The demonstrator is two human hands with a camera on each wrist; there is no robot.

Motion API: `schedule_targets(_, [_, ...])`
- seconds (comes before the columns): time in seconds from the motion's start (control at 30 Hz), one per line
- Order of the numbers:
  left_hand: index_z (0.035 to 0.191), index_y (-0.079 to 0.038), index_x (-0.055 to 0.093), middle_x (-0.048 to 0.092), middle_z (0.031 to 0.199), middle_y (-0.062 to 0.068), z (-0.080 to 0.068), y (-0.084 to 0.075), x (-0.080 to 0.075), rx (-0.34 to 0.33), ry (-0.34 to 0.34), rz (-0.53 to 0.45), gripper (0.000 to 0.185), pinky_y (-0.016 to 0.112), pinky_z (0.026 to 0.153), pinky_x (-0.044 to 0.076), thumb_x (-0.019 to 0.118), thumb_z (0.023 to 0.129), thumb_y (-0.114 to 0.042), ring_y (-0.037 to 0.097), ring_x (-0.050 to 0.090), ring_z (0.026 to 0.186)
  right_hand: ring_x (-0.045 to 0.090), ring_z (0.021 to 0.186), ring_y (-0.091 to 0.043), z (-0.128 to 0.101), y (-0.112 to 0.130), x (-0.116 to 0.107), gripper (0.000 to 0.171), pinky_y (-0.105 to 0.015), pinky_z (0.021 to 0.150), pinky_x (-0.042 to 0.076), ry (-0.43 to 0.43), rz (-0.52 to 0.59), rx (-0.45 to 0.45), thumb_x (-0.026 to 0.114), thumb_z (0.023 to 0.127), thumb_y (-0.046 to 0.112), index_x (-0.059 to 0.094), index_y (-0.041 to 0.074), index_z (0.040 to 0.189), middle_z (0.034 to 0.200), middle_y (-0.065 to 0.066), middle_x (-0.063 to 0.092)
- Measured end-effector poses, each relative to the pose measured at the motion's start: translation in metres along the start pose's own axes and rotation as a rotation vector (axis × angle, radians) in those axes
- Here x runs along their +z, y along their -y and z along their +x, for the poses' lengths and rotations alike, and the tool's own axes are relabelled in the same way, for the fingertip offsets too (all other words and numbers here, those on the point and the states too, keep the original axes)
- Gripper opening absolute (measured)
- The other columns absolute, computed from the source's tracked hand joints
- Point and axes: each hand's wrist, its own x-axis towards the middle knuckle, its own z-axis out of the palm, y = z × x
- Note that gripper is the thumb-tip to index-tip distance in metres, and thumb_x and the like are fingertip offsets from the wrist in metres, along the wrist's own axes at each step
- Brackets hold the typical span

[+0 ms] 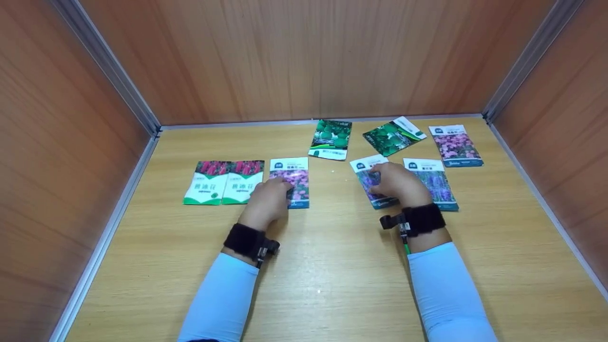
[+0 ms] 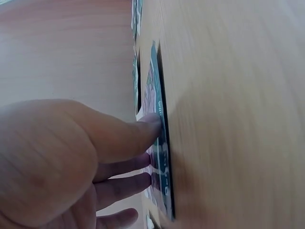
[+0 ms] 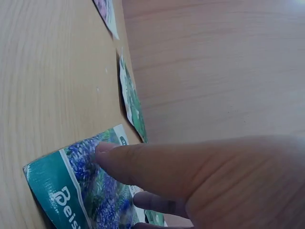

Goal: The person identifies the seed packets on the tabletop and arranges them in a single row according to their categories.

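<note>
1. The left hand [image 1: 270, 199] rests thumb and extended fingers on the near pink packet [image 1: 300, 186], partly covering it, without clamping.
2. Well right of that packet, the right hand [image 1: 401, 183] touches the slanted purple packet [image 1: 366, 178], its thumb straight across the face.
3. Farther right of the pink packet lies another purple packet [image 1: 438, 185] (partly behind the right hand).
4. Just left of the pink packet, two red-flowered packets [image 1: 206, 184] lie beside the left hand.
</note>
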Motion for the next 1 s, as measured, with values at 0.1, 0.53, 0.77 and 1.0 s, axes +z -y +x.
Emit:
schedule_targets(0.1, [0.152, -0.01, 0.072, 0.067, 0.159, 0.015, 0.0, 0.002, -0.001, 0.006, 0.007, 0.01, 0.048, 0.059, 0.129, 0.049, 0.076, 0.104, -0.011, 0.039, 0.064, 0.147, 0.063, 0.13, -0.035, 0.001, -0.002, 0.002, 0.064, -0.059, 0.116, 0.059, 0.003, -0.009, 0.007, 0.081, 0.107, 0.029, 0.059, 0.016, 0.166, 0.17, -0.019, 0.058])
schedule_targets(0.53, [0.149, -0.011, 0.074, 0.074, 0.144, 0.012, -0.001, 0.006, -0.004, -0.016, 0.009, -0.011, 0.049, 0.056, 0.125, 0.051, 0.074, 0.101, -0.002, 0.036, 0.069, 0.132, 0.064, 0.126, -0.034, 0.001, -0.005, 0.002, 0.064, -0.055, 0.109, 0.062, 0.011, 0.005, 0.018, 0.083, 0.106, 0.029, 0.061, 0.017, 0.165, 0.169, -0.02, 0.058])
schedule_targets(0.77, [0.15, -0.011, 0.073, 0.073, 0.145, 0.013, -0.003, 0.008, -0.005, -0.028, 0.013, -0.027, 0.05, 0.056, 0.126, 0.05, 0.075, 0.101, -0.002, 0.037, 0.069, 0.134, 0.065, 0.124, -0.034, 0.001, -0.005, 0.002, 0.064, -0.05, 0.102, 0.063, 0.017, 0.01, 0.03, 0.083, 0.106, 0.03, 0.061, 0.019, 0.165, 0.168, -0.019, 0.058])
schedule_targets(1.0, [0.15, -0.01, 0.074, 0.072, 0.15, 0.015, -0.004, 0.012, -0.005, -0.018, -0.006, -0.021, 0.054, 0.06, 0.129, 0.049, 0.073, 0.098, 0.004, 0.039, 0.068, 0.139, 0.063, 0.129, -0.036, 0.002, -0.005, 0.003, 0.064, -0.058, 0.113, 0.06, -0.003, 0.01, 0.02, 0.083, 0.106, 0.029, 0.061, 0.019, 0.165, 0.168, -0.019, 0.058])
